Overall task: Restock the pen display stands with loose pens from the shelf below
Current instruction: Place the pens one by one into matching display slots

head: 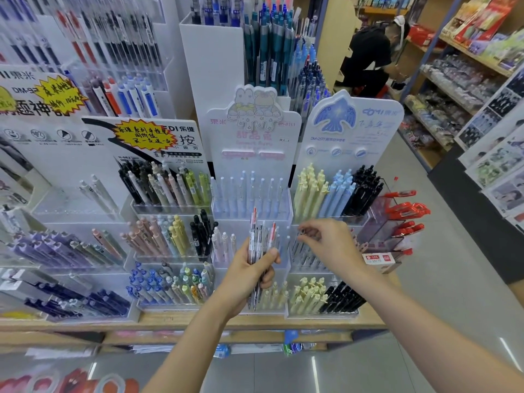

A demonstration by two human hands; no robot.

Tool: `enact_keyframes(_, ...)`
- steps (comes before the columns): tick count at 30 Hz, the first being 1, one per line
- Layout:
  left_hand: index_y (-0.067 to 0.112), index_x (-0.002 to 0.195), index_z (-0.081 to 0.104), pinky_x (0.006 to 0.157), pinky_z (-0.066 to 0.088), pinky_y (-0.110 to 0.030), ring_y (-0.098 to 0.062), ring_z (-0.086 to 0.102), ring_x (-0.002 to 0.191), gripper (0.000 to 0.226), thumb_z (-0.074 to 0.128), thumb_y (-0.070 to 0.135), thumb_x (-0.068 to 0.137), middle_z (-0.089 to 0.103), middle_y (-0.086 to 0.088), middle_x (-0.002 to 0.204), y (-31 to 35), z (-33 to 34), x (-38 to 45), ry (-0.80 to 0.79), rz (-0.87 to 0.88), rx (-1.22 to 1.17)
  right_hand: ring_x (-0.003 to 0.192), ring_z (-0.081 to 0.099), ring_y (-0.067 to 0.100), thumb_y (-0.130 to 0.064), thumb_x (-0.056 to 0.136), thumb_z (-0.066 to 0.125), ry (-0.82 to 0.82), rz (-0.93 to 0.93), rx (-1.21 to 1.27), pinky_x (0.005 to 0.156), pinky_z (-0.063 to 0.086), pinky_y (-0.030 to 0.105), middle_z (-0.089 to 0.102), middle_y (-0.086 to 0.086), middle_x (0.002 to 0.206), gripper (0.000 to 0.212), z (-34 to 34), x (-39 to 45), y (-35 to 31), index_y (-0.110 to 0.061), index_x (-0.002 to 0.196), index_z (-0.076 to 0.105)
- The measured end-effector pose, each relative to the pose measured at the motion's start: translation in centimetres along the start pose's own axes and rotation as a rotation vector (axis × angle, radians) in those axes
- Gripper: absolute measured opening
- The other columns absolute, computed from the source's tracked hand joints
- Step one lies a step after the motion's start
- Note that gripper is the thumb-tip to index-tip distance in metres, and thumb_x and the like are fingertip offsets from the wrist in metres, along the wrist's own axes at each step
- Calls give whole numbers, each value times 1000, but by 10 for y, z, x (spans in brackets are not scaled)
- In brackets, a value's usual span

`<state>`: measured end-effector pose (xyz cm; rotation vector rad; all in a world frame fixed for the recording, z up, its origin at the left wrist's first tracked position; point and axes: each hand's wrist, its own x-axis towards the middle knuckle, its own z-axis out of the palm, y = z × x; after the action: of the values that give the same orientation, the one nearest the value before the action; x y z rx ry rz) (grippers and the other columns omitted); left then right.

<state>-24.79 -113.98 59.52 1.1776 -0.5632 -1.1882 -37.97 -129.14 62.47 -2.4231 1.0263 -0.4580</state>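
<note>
Clear plastic pens with red and black parts, a bundle (259, 245) of about six, stand upright in the left hand (249, 279), whose fingers and thumb are curled around their barrels. The bundle is in front of the middle tier of the white stand with a rabbit-and-bear header (253, 129). The right hand (329, 245) pinches one thin dark pen (302, 232) at its top, over the middle tier of the white stand with a blue bird header (351, 126). These two stands are side by side on the wooden shelf (181, 320). Each shows three tiers. A second person in black (368, 52) crouches in the aisle behind.
</note>
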Motion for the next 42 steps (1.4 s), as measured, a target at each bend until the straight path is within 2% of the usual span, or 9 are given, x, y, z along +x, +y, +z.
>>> enact_keyframes(4,9,102,48,50,33,-26,-16,38,54,11,58,13,100,60,-5,84,-1,-3,-3,10,-5,-5,95,51,16,-33,84,74,15,-49,-192,76,39,28,68,-4,94,24,11,0,7,-22,106,75)
enact_keyframes(10,8,104,48,50,33,-26,-16,38,54,12,58,12,100,59,-6,85,-2,-3,-5,14,-7,0,86,60,20,-27,77,81,69,-71,-316,76,45,33,65,-5,86,19,24,1,9,-20,94,75)
enact_keyframes(16,11,107,50,51,34,-26,-17,38,56,12,59,14,100,61,-6,86,-2,1,-5,-8,-20,0,89,56,18,-43,78,77,46,-85,-435,82,40,34,67,-7,87,25,21,3,7,-24,94,75)
enact_keyframes(20,10,109,50,51,36,-26,-16,39,55,15,60,16,99,59,-7,84,-1,5,-6,-55,7,14,91,54,5,-44,90,63,-28,-54,41,85,42,23,58,-9,104,33,0,3,-16,-26,117,68)
enact_keyframes(23,10,112,49,51,35,-27,-16,39,55,19,61,14,98,56,-8,81,-2,8,-6,-80,17,24,96,59,-2,-45,90,62,-189,-18,389,87,49,22,62,-13,109,31,-21,4,-41,-28,115,70)
enact_keyframes(28,17,120,49,51,30,-28,-14,36,54,24,58,9,100,55,-3,75,0,16,-5,-84,27,18,91,59,-1,-45,77,77,-107,-126,267,79,46,17,65,-17,99,23,-28,-1,-53,-32,95,74)
enact_keyframes(32,26,133,47,54,26,-32,-13,35,53,38,57,9,101,51,0,69,4,17,-4,-83,33,43,96,57,-2,-41,77,79,-201,-99,265,80,42,12,62,-16,103,16,-26,1,-53,-32,90,75)
enact_keyframes(37,27,132,48,52,25,-29,-13,32,54,41,60,7,99,42,2,66,3,15,-6,-131,-1,59,105,58,-1,-34,79,78,-318,-54,292,92,51,29,64,-12,109,10,-33,7,-54,-27,78,71)
enact_keyframes(42,20,126,50,51,26,-27,-13,32,54,37,63,2,96,47,2,68,1,13,-8,-152,-39,28,110,58,0,-39,86,69,-379,-32,278,102,41,30,64,-16,120,17,-47,17,-55,-23,83,70)
